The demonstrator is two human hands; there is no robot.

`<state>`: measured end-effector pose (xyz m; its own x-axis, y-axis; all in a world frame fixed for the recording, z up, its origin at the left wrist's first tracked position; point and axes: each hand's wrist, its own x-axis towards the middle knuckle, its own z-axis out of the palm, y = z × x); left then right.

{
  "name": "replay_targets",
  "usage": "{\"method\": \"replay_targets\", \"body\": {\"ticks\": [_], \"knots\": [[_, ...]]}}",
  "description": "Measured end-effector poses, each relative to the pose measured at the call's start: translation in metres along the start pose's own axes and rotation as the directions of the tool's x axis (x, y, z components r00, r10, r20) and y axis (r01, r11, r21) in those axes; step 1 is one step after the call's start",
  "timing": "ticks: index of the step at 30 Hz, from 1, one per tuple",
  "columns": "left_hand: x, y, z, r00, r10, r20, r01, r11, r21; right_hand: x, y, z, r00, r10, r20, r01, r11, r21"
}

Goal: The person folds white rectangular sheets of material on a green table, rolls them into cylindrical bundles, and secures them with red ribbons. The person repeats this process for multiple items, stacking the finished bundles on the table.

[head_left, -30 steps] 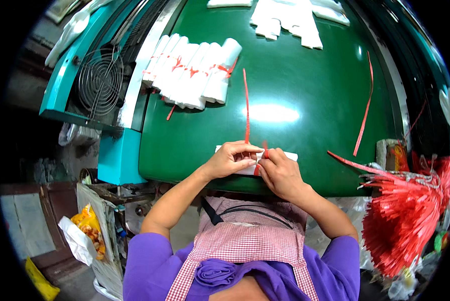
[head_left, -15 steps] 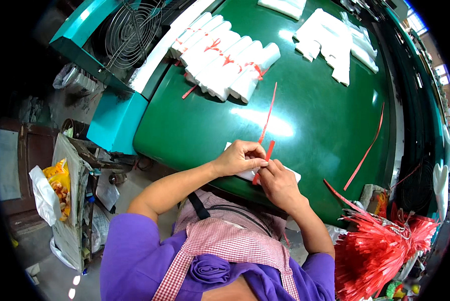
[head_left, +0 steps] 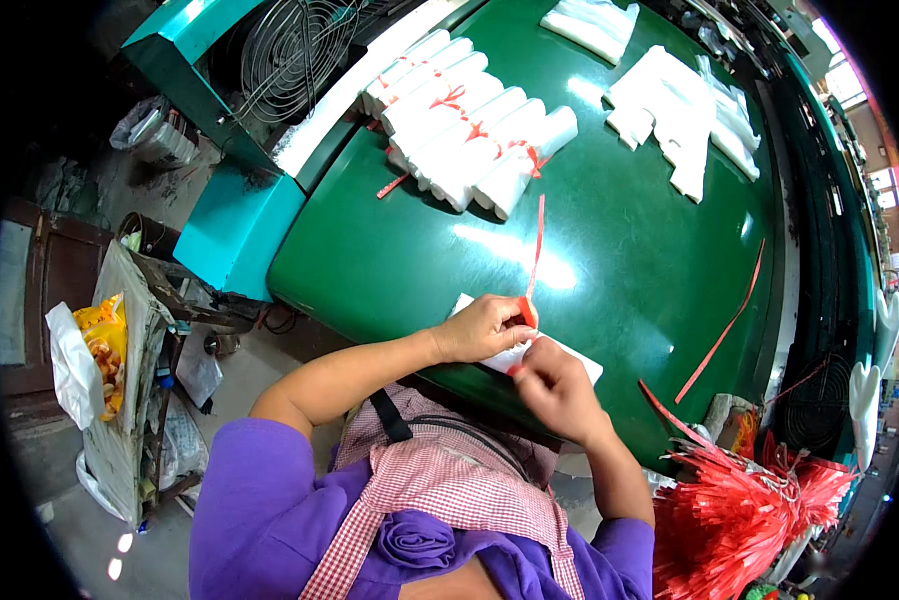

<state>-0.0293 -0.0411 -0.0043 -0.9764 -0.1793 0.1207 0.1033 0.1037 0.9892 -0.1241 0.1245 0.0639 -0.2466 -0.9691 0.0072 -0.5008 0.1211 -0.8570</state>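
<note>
On the green bench (head_left: 629,260), pinching a red strip (head_left: 529,313) with the left hand (head_left: 486,330) over a white bundle (head_left: 583,364) at the near edge, curling the right hand (head_left: 556,392), too blurred to tell around what.

I wear a purple shirt (head_left: 299,540) with short sleeves (head_left: 254,455) and a cloth rose (head_left: 416,538) in the same purple. Over it is my red-and-white checked apron (head_left: 459,500) with matching straps (head_left: 339,545). Lower down show a black band (head_left: 391,415) and a dark curved line (head_left: 484,443), perhaps a zip. My left hand (head_left: 479,330) and right hand (head_left: 559,390) are bare.
</note>
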Motion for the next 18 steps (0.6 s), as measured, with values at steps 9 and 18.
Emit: {"method": "replay_targets", "body": {"ticks": [9, 18], "knots": [[-0.006, 0.006, 0.002, 0.732, 0.585, 0.349, -0.673, 0.541, 0.504, 0.016, 0.041, 0.006, 0.986, 0.046, -0.163, -0.026, 0.992, 0.124], [0.036, 0.026, -0.068, 0.960, 0.233, -0.154, -0.012, 0.587, 0.810, 0.001, -0.006, 0.015, 0.981, -0.194, 0.018, 0.173, 0.820, -0.545]]}}
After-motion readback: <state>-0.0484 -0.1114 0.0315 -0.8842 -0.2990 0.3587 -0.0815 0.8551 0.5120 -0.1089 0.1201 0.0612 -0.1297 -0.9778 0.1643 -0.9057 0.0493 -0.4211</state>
